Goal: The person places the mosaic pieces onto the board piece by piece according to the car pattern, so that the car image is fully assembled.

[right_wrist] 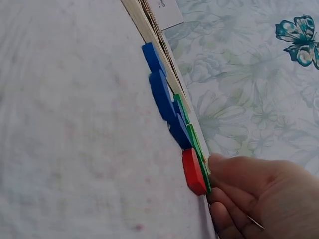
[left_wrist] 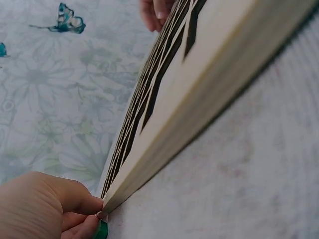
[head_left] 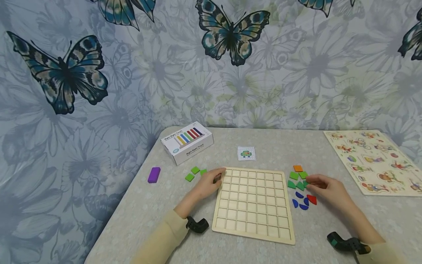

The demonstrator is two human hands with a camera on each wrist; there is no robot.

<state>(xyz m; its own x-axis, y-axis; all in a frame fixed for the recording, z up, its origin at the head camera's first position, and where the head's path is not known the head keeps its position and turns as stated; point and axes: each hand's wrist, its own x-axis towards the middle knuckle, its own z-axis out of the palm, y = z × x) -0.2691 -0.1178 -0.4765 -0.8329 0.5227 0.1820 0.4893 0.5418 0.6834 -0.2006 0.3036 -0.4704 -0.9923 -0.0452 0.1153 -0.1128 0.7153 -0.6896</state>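
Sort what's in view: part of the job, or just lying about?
Likely in the job:
wooden grid board, left hand at its corner
green tiles beside that hand
coloured pieces by the right hand
small pattern card beyond the board

Probably just lying about:
white box
purple block
illustrated board, far right

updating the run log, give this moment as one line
left hand: at wooden grid, far left corner | right hand: at green pieces | wooden grid: unfilled | picture card: beyond wooden grid

Butterfly wallpaper [head_left: 211,77] rises behind a white box [head_left: 188,143] and illustrated board [head_left: 376,163].
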